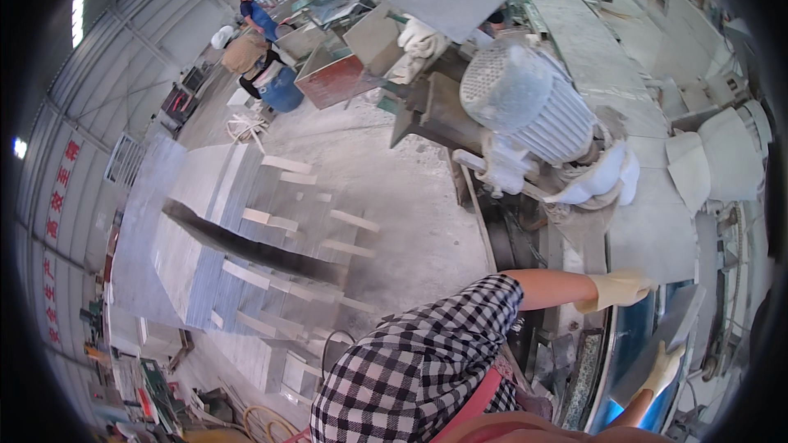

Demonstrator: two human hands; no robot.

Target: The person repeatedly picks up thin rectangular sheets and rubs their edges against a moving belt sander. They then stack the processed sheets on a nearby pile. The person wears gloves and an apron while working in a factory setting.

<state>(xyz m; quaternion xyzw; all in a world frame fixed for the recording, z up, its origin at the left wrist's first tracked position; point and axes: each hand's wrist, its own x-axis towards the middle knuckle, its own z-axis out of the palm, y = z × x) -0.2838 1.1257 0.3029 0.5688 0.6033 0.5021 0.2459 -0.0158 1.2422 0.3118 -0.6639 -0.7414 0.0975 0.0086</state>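
My left hand [621, 290], in a pale yellow glove, reaches out at the near edge of a flat grey slab [652, 234] on the machine bed. Its fingers look curled; what is in them, if anything, does not show. Lower right, my right hand [663, 369], gloved alike, grips a tilted grey stone panel [652, 344] by its side. Under and beside that panel a blue surface [632, 344] of the machine bed shows.
A dusty motor [525, 98] with white cloth [603, 180] stands ahead of my left arm. Stacked slabs [197, 238] with wooden strips [349, 248] fill the left. Farther back are a blue barrel [281, 89] and a person [258, 18]. Machine parts [726, 156] line the right.
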